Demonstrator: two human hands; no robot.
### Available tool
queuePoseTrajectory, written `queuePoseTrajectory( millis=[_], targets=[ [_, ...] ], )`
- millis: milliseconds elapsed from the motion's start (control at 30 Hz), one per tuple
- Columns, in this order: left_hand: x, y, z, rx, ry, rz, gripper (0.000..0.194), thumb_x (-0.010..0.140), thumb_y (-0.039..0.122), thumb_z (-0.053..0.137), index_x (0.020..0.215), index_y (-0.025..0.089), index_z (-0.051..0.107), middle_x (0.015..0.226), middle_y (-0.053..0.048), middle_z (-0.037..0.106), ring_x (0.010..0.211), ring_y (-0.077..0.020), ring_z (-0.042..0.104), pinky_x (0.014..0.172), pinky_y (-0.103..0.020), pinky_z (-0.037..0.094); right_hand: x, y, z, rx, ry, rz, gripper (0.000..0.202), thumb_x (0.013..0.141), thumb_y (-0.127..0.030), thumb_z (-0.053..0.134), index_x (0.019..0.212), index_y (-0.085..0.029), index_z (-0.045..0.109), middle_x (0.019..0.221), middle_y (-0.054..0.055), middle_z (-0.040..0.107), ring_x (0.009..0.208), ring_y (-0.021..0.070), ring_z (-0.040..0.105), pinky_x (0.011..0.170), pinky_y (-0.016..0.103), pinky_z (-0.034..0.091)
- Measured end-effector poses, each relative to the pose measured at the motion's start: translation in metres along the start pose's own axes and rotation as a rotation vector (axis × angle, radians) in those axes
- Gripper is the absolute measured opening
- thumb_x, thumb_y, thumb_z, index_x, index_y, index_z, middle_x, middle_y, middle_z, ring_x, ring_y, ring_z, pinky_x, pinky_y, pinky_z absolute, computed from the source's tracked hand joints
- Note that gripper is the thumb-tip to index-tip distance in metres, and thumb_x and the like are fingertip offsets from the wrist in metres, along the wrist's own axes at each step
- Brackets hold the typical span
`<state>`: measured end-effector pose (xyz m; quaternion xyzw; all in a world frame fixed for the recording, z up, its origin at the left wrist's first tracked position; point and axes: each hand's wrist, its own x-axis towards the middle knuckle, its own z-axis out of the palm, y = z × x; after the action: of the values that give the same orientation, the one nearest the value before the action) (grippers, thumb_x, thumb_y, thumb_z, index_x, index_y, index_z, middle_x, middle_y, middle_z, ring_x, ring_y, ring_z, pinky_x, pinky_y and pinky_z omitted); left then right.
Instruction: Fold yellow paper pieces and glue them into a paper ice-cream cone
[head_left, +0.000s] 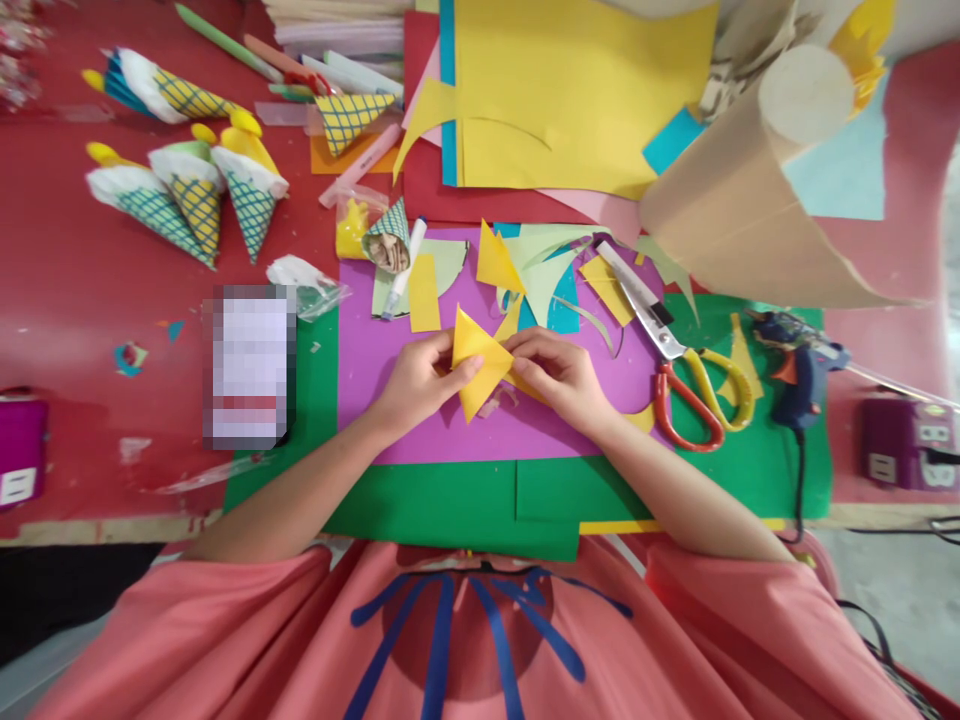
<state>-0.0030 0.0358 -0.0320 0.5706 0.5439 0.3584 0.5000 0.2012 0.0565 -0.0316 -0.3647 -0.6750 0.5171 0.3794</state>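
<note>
Between my two hands is a piece of folded yellow paper [477,362] with pointed corners, held just above a purple sheet [405,420]. My left hand [424,380] pinches its left side, thumb on top. On the other side, my right hand [559,378] has thumb and fingers closed on the paper's right corner. Beyond the hands lie yellow and pale green paper scraps [544,255], a white marker [405,268] and a small patterned paper cone [388,240]. Scissors [675,360] with red and yellow handles rest to the right of my right hand.
Finished-looking paper cones [187,190] lie at the far left, above a phone [251,370]. A glue gun [802,375] is at the right, with its cord hanging over the edge. Large yellow sheets [585,90] and a roll of brown paper [742,190] fill the back.
</note>
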Motion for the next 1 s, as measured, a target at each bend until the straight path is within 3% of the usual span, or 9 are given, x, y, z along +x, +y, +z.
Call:
queuePoseTrajectory(
  millis=[300, 567, 733, 1000],
  targets=[
    [0.000, -0.002, 0.000, -0.016, -0.006, 0.006, 0.030, 0.077, 0.044, 0.070, 0.085, 0.015, 0.063, 0.075, -0.002, 0.067, 0.063, -0.0119, 0.062, 0.051, -0.018, 0.047, -0.001, 0.001, -0.002, 0.013, -0.001, -0.010, 0.023, 0.093, -0.022, 0.046, 0.081, -0.019, 0.065, 0.094, 0.007, 0.070, 0.092, 0.0173, 0.065, 0.086, 0.035, 0.050],
    [0.000, 0.002, 0.000, -0.037, -0.020, -0.010, 0.028, 0.076, 0.042, 0.070, 0.085, 0.016, 0.062, 0.074, -0.002, 0.066, 0.063, -0.0119, 0.060, 0.052, -0.019, 0.047, 0.000, 0.000, 0.001, -0.003, 0.033, 0.005, 0.016, 0.089, -0.028, 0.060, 0.076, -0.019, 0.065, 0.090, 0.006, 0.070, 0.086, 0.0155, 0.065, 0.082, 0.033, 0.051],
    [0.004, 0.012, -0.002, -0.023, 0.047, 0.023, 0.034, 0.077, 0.045, 0.066, 0.064, 0.018, 0.053, 0.059, 0.002, 0.054, 0.053, -0.0088, 0.049, 0.048, -0.019, 0.041, 0.001, 0.002, -0.001, -0.001, 0.126, 0.040, 0.018, 0.088, -0.030, 0.061, 0.073, -0.020, 0.063, 0.084, 0.004, 0.069, 0.084, 0.0162, 0.064, 0.081, 0.034, 0.051],
    [0.002, 0.010, -0.004, -0.046, 0.073, 0.021, 0.026, 0.081, 0.039, 0.063, 0.067, 0.018, 0.056, 0.060, 0.002, 0.055, 0.054, -0.0085, 0.052, 0.051, -0.020, 0.042, 0.001, 0.003, -0.001, 0.011, 0.178, 0.048, 0.019, 0.086, -0.030, 0.063, 0.071, -0.020, 0.063, 0.083, 0.003, 0.068, 0.084, 0.0159, 0.063, 0.081, 0.034, 0.050]
  ],
)
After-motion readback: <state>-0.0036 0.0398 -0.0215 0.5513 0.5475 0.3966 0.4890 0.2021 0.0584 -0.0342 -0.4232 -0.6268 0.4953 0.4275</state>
